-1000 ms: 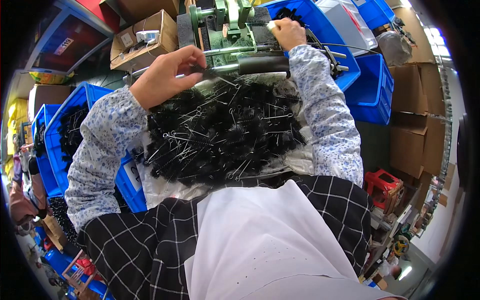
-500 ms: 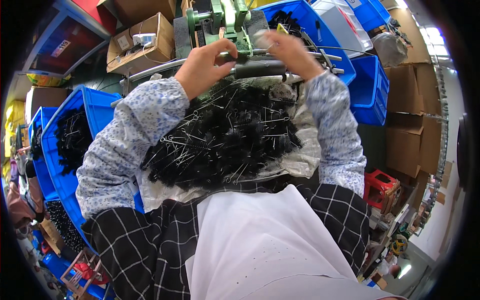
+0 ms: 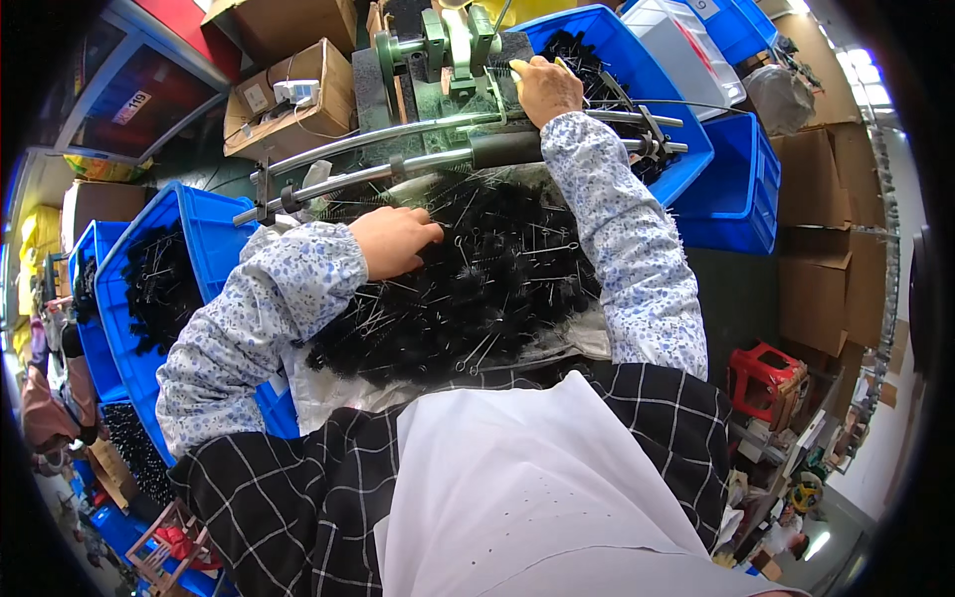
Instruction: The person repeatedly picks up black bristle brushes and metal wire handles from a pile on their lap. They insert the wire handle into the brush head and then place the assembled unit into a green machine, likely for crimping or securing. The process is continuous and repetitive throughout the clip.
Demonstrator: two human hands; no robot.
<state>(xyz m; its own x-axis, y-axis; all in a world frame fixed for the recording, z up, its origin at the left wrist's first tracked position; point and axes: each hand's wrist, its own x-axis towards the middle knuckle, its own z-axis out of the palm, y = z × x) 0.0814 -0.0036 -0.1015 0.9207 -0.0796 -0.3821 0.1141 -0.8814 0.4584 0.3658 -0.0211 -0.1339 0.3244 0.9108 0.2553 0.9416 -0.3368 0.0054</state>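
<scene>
My left hand (image 3: 398,242) is lowered over a heap of black wire brushes (image 3: 477,289) with thin metal stems and looped ends. Its fingers stretch out over the brushes, and none is visibly gripped. Farther up, my right hand (image 3: 549,92) is closed beside a green machine (image 3: 460,50) with a pale wheel. A dark bristly strip, seemingly a small wire brush (image 3: 503,73), runs from its fingertips toward the wheel. Yellow covers show on its fingertips. Two metal bars (image 3: 428,164), one with a dark sleeve, cross between the heap and the machine.
Blue bins (image 3: 204,239) with more brushes stand at the left. Another blue bin (image 3: 686,164) holding brushes is beyond my right hand, with a second blue bin (image 3: 741,189) beside it. An open cardboard box (image 3: 328,109) sits left of the machine; a red stool (image 3: 766,383) is at the right.
Both hands were together at the bars. My left hand has dropped back onto the heap, and my right hand has moved up toward the machine's wheel.
</scene>
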